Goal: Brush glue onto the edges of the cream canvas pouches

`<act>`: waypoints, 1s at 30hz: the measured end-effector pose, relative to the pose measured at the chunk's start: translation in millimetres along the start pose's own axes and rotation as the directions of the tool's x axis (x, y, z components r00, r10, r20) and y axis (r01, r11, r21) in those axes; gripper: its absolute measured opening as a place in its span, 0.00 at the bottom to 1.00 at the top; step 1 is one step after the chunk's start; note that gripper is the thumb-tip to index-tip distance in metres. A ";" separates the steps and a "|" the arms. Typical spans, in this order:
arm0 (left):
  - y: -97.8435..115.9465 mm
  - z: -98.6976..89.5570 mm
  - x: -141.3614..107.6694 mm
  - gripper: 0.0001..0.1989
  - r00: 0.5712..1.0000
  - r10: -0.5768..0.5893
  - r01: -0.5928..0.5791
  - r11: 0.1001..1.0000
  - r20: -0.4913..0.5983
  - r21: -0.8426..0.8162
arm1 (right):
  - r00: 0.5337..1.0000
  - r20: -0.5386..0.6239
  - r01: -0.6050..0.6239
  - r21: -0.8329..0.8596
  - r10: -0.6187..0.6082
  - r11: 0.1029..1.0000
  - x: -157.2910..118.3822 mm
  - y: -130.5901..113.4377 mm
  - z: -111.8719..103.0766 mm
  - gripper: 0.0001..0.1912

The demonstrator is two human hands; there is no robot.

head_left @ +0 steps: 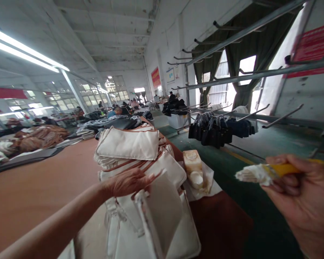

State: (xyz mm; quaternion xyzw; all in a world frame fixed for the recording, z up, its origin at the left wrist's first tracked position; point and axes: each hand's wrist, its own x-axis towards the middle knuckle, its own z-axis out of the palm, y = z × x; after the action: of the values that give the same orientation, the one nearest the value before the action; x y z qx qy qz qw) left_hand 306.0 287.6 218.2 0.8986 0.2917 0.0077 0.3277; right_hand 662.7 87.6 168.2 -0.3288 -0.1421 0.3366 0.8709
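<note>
While the right hand (305, 194) has its fingers clamped on a yellow-handled brush (280, 169), raised off the tabletop (56, 165) on the right, the left hand (129, 182) is at the upper edge of a white bag piece (164, 208), near centre. Left fingers sit close together; can't tell if they pinch it, motion blur. Brush head is caked white.

Writing: white characters on the red wall sign (318, 46) at right and the far red sign (156, 77); neither legible.

Containers: stained, yellowish container (193, 161) on a pale sheet (216, 189), right edge of tabletop, just beside the white stack (126, 144). Round white part faces near side; contents unclear. Farther off, a pale bin (176, 121) with black items (174, 106) heaped on top. Black bags (213, 135) hang on the metal rack (253, 75), right.
</note>
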 end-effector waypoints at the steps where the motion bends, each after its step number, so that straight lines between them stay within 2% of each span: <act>1: -26.9 5.7 -6.8 0.30 0.990 -0.090 0.085 0.995 0.112 0.049 | 0.999 -0.006 -0.051 -0.036 0.051 0.998 -0.5 12.8 0.2 0.05; 4: -89.4 31.9 -22.9 0.21 0.972 -0.220 0.231 0.951 -0.078 0.206 | 0.985 0.020 -0.170 -0.082 0.172 0.982 -1.9 54.5 1.5 0.08; 6: -108.2 54.0 -24.3 0.15 0.927 -0.270 0.329 0.917 -0.259 0.224 | 0.971 0.069 -0.224 -0.084 0.230 0.971 -2.8 81.6 2.6 0.12; 8: -110.8 75.4 -17.8 0.13 0.857 -0.313 0.425 0.879 -0.411 0.217 | 0.960 0.107 -0.248 -0.102 0.259 0.963 -3.9 105.8 4.3 0.15; 10: -104.5 93.0 -7.7 0.14 0.790 -0.357 0.500 0.846 -0.499 0.187 | 0.955 0.119 -0.257 -0.136 0.273 0.957 -5.1 125.4 7.3 0.17; 15: -90.2 118.2 6.0 0.12 0.709 -0.519 0.615 0.786 -0.477 0.060 | 0.944 0.157 -0.251 -0.223 0.289 0.942 -6.7 154.5 18.8 0.17; 18: -90.4 126.7 7.4 0.13 0.680 -0.553 0.621 0.783 -0.481 -0.022 | 0.941 0.190 -0.229 -0.256 0.281 0.939 -4.1 166.1 27.8 0.16; 20: -90.6 130.8 8.7 0.14 0.699 -0.546 0.564 0.818 -0.461 -0.115 | 0.936 0.227 -0.205 -0.265 0.268 0.942 -0.9 173.7 36.2 0.16; 23: -86.2 135.3 9.5 0.15 0.778 -0.503 0.435 0.864 -0.376 -0.254 | 0.925 0.287 -0.169 -0.273 0.248 0.947 3.2 182.5 52.9 0.15; 25: -79.5 137.9 7.8 0.16 0.816 -0.468 0.322 0.855 -0.338 -0.407 | 0.913 0.316 -0.173 -0.278 0.259 0.945 3.4 186.2 64.8 0.15; 27: -70.5 140.0 4.8 0.16 0.839 -0.429 0.212 0.824 -0.335 -0.526 | 0.888 0.354 -0.182 -0.312 0.292 0.933 1.4 190.2 74.8 0.14; 30: -56.2 141.4 1.0 0.14 0.862 -0.362 0.128 0.834 -0.356 -0.537 | 0.857 0.417 -0.105 -0.435 0.303 0.894 -1.6 198.1 82.7 0.13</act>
State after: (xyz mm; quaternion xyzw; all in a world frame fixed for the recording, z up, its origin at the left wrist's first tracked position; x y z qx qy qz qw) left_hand 306.7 240.1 73.7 0.7115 0.4622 0.2433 0.4700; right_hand 525.1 236.3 97.2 -0.4194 -0.3794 0.4630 0.6825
